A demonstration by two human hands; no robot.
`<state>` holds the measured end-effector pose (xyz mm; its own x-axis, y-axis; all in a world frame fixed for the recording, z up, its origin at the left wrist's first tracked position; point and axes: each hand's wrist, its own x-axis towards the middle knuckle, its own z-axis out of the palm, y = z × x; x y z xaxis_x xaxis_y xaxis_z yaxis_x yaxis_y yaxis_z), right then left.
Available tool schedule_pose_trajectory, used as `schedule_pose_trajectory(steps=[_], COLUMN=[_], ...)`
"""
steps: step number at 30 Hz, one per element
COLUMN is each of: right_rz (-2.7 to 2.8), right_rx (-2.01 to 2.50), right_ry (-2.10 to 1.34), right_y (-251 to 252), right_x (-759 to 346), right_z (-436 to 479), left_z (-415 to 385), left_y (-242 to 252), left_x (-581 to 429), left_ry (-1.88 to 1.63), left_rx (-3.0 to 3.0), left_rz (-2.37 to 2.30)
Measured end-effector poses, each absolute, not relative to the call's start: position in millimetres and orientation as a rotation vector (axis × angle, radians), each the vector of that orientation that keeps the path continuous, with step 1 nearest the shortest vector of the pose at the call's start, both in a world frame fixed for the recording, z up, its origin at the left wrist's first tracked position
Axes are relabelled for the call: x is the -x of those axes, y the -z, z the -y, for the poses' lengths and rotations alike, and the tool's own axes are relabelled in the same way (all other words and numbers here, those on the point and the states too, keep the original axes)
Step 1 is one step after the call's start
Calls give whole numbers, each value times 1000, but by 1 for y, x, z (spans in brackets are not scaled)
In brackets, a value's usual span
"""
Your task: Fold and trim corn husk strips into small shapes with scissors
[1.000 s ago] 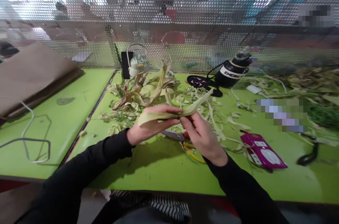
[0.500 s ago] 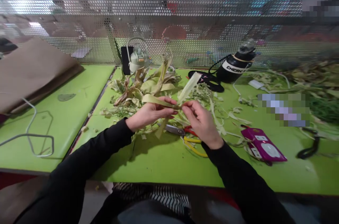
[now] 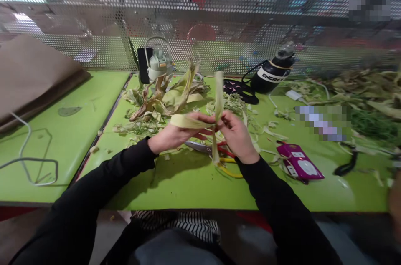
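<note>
Between my two hands are strips of pale dried corn husk, meeting at my fingertips. One strip stands upright, one points left over my left fingers, and one hangs down. My left hand is closed on the husk from the left side. My right hand pinches the husk where the strips cross. Scissors with red and yellow handles lie on the green table just under my hands, partly covered by them. Behind stands a heap of loose corn husks, some browned.
At the back are a pale green bottle, a phone and a black bottle against a perforated metal screen. To the right lie a purple power strip and more husks. Brown paper lies left.
The pale husk strip has swung from leaning right to upright, and the hanging strip has moved right. Both hands keep hold of the husk. The whole view has shifted slightly.
</note>
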<state>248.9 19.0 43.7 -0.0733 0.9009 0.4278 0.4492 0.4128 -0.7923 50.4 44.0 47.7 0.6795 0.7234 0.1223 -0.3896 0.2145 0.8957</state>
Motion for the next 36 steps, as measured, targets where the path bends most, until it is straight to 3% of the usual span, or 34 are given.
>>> schedule_pose_trajectory(steps=[6,10,16,24,28,36], right_rz=[1764,2135,2235,2305,2303,1678], right_rx=[927,832,739,688,718,1185], right_ry=[302,426,426,617,427,-419], right_y=[-46,-45,-45,-48,-45,-46], right_x=[-237,-225,-235,-238,-236,-226], right_z=[-7,3,3,1,0,3], left_z=[-38,-36,-40,-42,-41,-44], left_y=[-41,-34,-44,-52,-51,-55], left_x=[-60,-66,-59,-53,-55,-49], left_ry=[-1081,-1131,-873,-835,-807,-764], left_rx=[-1149,-1122,-829,-1018,-993,-1020], left_rz=[-512,-532,-527,-667,-685,-634])
